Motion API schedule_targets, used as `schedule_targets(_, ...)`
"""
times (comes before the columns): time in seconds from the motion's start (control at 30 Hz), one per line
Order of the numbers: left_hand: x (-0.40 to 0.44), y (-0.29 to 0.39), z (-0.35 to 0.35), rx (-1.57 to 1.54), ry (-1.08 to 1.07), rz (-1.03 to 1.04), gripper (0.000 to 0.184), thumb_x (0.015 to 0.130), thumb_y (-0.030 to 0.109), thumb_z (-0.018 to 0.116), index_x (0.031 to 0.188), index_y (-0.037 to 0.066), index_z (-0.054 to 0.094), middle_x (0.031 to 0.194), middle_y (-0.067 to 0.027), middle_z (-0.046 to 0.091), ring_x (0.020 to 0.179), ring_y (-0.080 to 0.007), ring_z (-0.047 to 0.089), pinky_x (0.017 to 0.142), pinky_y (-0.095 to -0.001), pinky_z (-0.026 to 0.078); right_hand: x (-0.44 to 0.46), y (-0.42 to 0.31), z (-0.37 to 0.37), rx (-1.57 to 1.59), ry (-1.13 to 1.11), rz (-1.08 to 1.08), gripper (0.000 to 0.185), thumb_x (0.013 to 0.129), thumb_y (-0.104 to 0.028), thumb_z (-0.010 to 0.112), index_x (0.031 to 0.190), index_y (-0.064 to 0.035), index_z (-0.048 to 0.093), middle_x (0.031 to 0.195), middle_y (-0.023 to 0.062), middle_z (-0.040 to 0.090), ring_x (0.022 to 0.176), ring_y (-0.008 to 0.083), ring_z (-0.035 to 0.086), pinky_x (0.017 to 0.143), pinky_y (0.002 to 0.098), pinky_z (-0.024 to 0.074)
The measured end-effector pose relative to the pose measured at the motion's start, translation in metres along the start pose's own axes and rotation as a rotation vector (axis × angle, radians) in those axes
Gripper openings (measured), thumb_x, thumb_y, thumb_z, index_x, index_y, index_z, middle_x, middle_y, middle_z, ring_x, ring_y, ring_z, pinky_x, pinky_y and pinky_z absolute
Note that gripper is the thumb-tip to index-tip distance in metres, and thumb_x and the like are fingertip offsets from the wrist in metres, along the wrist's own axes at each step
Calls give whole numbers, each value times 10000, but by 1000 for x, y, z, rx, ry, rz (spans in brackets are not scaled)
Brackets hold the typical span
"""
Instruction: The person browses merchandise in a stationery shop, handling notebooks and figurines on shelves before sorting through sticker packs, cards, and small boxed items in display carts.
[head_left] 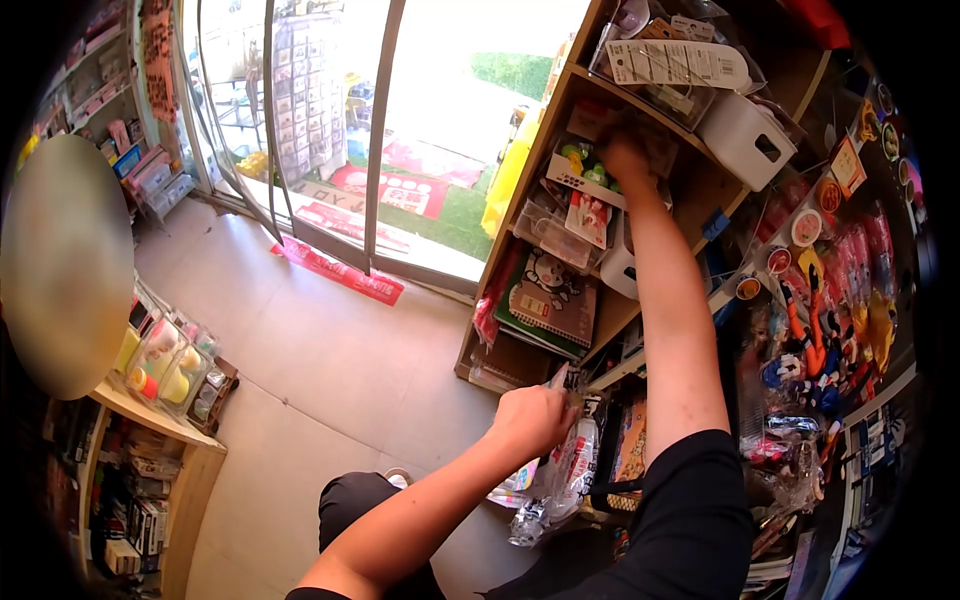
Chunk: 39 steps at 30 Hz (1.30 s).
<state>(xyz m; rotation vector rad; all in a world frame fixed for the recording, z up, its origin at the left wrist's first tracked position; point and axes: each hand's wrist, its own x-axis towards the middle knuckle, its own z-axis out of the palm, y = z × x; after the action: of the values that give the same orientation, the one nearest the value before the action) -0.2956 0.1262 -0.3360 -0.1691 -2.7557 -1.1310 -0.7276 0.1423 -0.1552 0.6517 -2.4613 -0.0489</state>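
Note:
My right hand (625,160) reaches into the upper compartment of a wooden shelf (555,110), in shadow beside a white box (585,180) with green and yellow items; its fingers are too dark to make out. Lower down, my left hand (532,420) is closed round clear crinkled plastic packaging (572,470) that hangs beneath it over the lower goods. Between the two hands, a brown spiral notebook (553,300) with a cartoon figure lies on green books in the shelf.
A white bin (745,140) stands on the upper shelf at the right. Glass doors (370,150) are ahead, with a red floor strip (340,270) at their foot. A wooden display counter (185,430) stands at the left. Packaged goods (850,290) hang at the far right.

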Motion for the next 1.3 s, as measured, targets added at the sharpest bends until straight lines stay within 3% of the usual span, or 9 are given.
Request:
schedule_targets(0.37, -2, -1, 1, 3, 55, -10, 348, 929, 359, 629, 818, 39, 705, 744, -198, 693, 744, -395, 689, 677, -498, 544, -9, 29, -3, 325, 13, -203, 204, 779, -247, 763, 949, -140, 728, 991, 126, 730, 996, 319, 689, 897, 437, 534)
schedule_targets(0.47, -1, 2, 0, 11, -4, -37, 357, 931, 365, 626, 816, 35, 702, 746, -200, 693, 743, -398, 688, 679, -502, 544, -10, 35, -2, 365, 11, -303, 194, 793, -177, 738, 963, -85, 746, 921, 151, 727, 860, 312, 688, 831, 401, 532)
schedule_targets(0.53, 0, 1, 1, 24, -5, -33, 373, 935, 374, 618, 814, 30, 698, 745, -203, 692, 741, -404, 686, 679, -506, 543, -7, 37, -3, 361, -123, -270, 216, 802, -193, 735, 1013, -170, 774, 1041, 131, 741, 1032, 312, 679, 947, 415, 517)
schedule_targets(0.67, 0, 1, 2, 21, -7, -39, 385, 939, 381, 611, 815, 26, 697, 745, -206, 691, 741, -407, 685, 680, -511, 543, 5, 47, 11, 158, 36, -143, 254, 877, -167, 652, 1111, -128, 741, 1166, 129, 710, 1113, 300, 658, 964, 398, 510)
schedule_targets(0.73, -1, 0, 2, 24, 19, -29, 387, 940, 382, 610, 821, 24, 697, 747, -208, 692, 741, -410, 684, 682, -513, 542, -2, 36, -16, -237, 89, 137, 350, 923, -209, 598, 1260, -171, 682, 1398, 82, 603, 1288, 276, 563, 1061, 419, 460)
schedule_targets(0.93, -1, -2, -2, 22, 8, -37, 389, 936, 391, 616, 837, 23, 695, 764, -200, 701, 759, -400, 690, 693, -506, 546, 9, 65, 17, -124, -31, 182, 463, 980, -324, 574, 1441, -305, 542, 1589, 22, 407, 1443, 240, 410, 1168, 407, 372)
schedule_targets(1.13, -1, -9, -4, 31, 10, -41, 377, 935, 387, 616, 839, 31, 692, 785, -188, 707, 776, -390, 695, 705, -496, 549, 0, 40, -4, -19, -47, 464, 433, 990, -409, 575, 1417, -337, 569, 1576, -15, 426, 1438, 199, 417, 1170, 372, 377)
schedule_targets(1.27, 0, -9, -6, 37, -10, -51, 376, 936, 386, 616, 844, 29, 690, 788, -182, 710, 778, -389, 696, 703, -494, 550, -13, 29, -16, -75, 26, 421, 423, 976, -489, 580, 1379, -365, 602, 1561, -46, 442, 1424, 175, 432, 1158, 364, 387)
schedule_targets(1.3, 1, -10, -4, 36, -17, -54, 376, 936, 387, 616, 848, 29, 689, 790, -182, 711, 779, -388, 697, 701, -494, 549, -28, 2, -51, 192, 64, 518, 413, 963, -485, 596, 1361, -372, 615, 1542, -56, 463, 1410, 165, 448, 1146, 357, 398)
